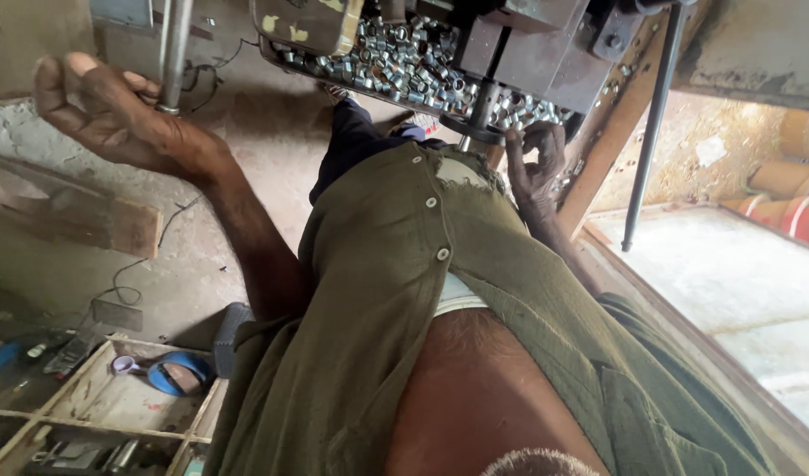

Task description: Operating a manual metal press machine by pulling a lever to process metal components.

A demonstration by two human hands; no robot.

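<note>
A: Looking down past an olive-green shirt (378,335), unbuttoned low. Left hand (105,106) is raised at far left, fingers curled around a vertical metal lever (174,53); thumb sticks up free of it.

B: And the other?

A: Right hand (537,159) sits at the near edge of the machine tray (285,55), just under the dark round spindle foot (484,132). Fingers are bent inward, tips drawn together as if pinching; whether a piece is between them, cannot tell.

B: What's in the tray?

A: Heap of small shiny metal sleeves (404,53), short hollow cylinders, filling the tray across the far middle. Right hand touches the heap's near-right edge.

B: Surroundings?

A: Dark thin rod (651,123) hangs on the right, beside a slanted wooden beam (616,132). Wooden block (96,220) lies on the floor at left. Near left, a wooden partitioned box (96,414) holding a blue roll of tape (177,375). Orange pipes (797,189) at far right.
</note>
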